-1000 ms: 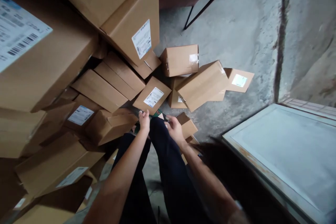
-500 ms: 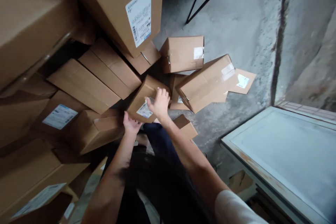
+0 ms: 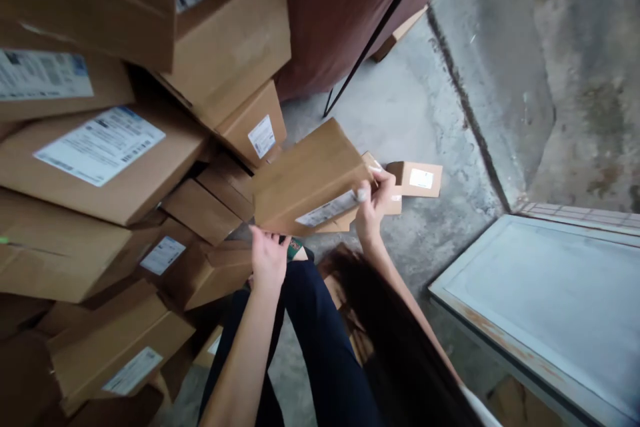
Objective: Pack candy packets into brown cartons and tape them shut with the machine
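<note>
lift in hand: left hand (image 3: 269,257) and right hand (image 3: 373,205) clasp the cardboard box (image 3: 305,175) by its ends, above the box pile (image 3: 200,210). the next move likely calls for level support.

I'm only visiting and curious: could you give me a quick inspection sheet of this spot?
Surface: bare concrete floor, stained, with a crack.
Job's things: one cardboard box, raised clear of the pile, label along its lower side.
Clutter: heap of labelled boxes at left; small box beyond the raised one.
Hands: left hand under the near corner; right hand gripping the far end.
Cables: nothing seen; only a straight black rod.
Surroundings: grey panel at right; dark red surface behind.
</note>
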`<state>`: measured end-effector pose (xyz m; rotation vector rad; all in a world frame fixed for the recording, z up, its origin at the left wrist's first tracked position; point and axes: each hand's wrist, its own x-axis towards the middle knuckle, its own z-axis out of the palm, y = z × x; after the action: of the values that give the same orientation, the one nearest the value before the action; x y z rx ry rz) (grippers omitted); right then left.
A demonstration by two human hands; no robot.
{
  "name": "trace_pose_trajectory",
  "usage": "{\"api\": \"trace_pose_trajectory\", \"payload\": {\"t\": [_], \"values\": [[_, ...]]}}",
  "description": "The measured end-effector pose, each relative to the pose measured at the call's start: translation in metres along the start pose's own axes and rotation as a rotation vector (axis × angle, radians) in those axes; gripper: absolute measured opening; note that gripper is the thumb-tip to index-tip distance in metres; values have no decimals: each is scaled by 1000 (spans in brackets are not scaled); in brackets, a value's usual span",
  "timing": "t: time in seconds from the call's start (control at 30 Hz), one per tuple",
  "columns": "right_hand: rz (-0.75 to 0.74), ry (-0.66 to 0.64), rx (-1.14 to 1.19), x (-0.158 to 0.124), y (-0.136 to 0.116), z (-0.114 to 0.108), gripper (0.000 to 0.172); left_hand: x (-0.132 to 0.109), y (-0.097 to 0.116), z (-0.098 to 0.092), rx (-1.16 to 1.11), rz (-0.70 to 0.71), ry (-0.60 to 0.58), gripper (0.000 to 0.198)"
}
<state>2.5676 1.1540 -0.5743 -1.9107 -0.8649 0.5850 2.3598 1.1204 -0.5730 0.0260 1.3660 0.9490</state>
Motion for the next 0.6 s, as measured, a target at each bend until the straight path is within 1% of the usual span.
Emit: {"api": "trace_pose_trajectory", "payload": {"t": [0.07, 0.1, 0.13, 0.2, 0.27, 0.37, 0.43, 0.5, 0.6], "values": [[29, 61, 73, 47, 29, 8, 48, 27, 7, 42, 81, 86, -2, 37], [63, 59, 91, 64, 44, 13, 50, 39, 8, 58, 136, 99, 30, 31], [114, 20, 105, 78, 59, 18, 52, 51, 8, 72, 196, 90, 81, 26], [201, -97, 139, 93, 83, 28, 57, 70, 6, 87, 302, 43, 191, 20], [222, -183, 179, 97, 99, 34, 63, 82, 4, 90, 361, 12, 248, 16], [181, -223, 209, 93, 110, 34, 69, 87, 6, 84, 389, 6, 220, 16], [172, -216, 212, 88, 111, 28, 73, 84, 7, 80, 385, 22, 203, 20], [177, -187, 203, 84, 112, 21, 75, 81, 6, 79, 376, 61, 188, 30], [178, -114, 193, 77, 113, 12, 71, 81, 3, 77, 373, 91, 158, 44]]}}
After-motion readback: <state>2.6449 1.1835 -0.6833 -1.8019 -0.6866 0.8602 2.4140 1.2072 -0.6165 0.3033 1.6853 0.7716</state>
